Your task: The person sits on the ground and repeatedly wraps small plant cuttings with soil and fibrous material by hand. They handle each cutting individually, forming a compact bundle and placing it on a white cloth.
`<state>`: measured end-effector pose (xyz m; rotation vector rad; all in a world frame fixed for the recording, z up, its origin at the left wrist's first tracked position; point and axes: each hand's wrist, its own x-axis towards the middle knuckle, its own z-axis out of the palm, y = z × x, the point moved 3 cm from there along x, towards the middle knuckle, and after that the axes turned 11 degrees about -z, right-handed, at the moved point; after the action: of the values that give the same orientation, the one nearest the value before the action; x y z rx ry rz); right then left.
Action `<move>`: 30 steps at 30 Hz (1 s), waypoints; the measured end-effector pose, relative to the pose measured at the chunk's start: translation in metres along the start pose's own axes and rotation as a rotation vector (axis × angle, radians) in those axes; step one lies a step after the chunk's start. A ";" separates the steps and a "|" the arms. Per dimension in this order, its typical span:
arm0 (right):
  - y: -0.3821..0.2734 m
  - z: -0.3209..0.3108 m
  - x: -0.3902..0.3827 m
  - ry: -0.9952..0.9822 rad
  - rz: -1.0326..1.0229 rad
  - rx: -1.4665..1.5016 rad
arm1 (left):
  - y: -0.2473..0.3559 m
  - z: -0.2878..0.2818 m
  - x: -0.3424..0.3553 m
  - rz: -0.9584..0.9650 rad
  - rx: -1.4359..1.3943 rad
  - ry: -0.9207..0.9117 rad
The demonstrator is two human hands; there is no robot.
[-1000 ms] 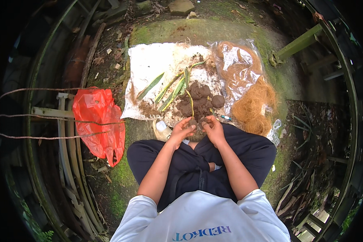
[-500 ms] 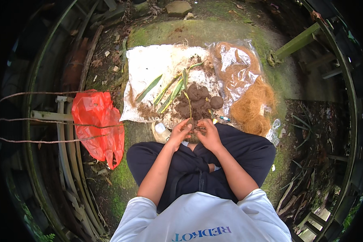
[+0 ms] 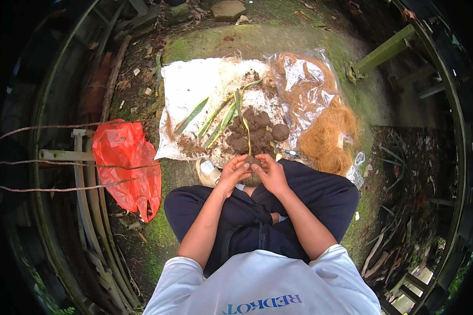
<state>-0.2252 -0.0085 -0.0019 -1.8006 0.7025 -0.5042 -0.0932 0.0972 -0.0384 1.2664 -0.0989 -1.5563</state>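
Note:
Over my crossed legs, my left hand (image 3: pixel 232 174) and my right hand (image 3: pixel 270 174) close their fingertips from both sides round a small dark mud ball (image 3: pixel 252 161). A narrow yellow-edged green leaf (image 3: pixel 247 134) rises from that ball and points away from me. Just beyond my fingers lies a heap of wet brown mud (image 3: pixel 243 140), with a separate round mud ball (image 3: pixel 280 132) at its right. Several long green leaves with yellow edges (image 3: pixel 192 116) rest left of the heap. My fingers partly hide the ball I hold.
A soil-stained white sack (image 3: pixel 186 79) is spread under the leaves and mud. At its right are brown coconut fibre (image 3: pixel 328 139) and a clear plastic bag (image 3: pixel 306 79) of more fibre. A red plastic bag (image 3: pixel 126 173) lies left, near thin sticks. A small teal-capped object (image 3: pixel 292 153) sits beside my right knee.
My fingers have shifted round the mud ball, and the thumbs now press nearer its front. The leaf in it stands out more against the heap. The view has moved slightly.

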 end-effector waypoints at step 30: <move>-0.013 -0.003 0.002 -0.036 -0.063 0.045 | 0.003 -0.001 0.000 0.033 -0.028 0.078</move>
<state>-0.2226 -0.0089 0.0117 -1.7902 0.6063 -0.5242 -0.0904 0.0972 -0.0371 1.2960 -0.0479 -1.4740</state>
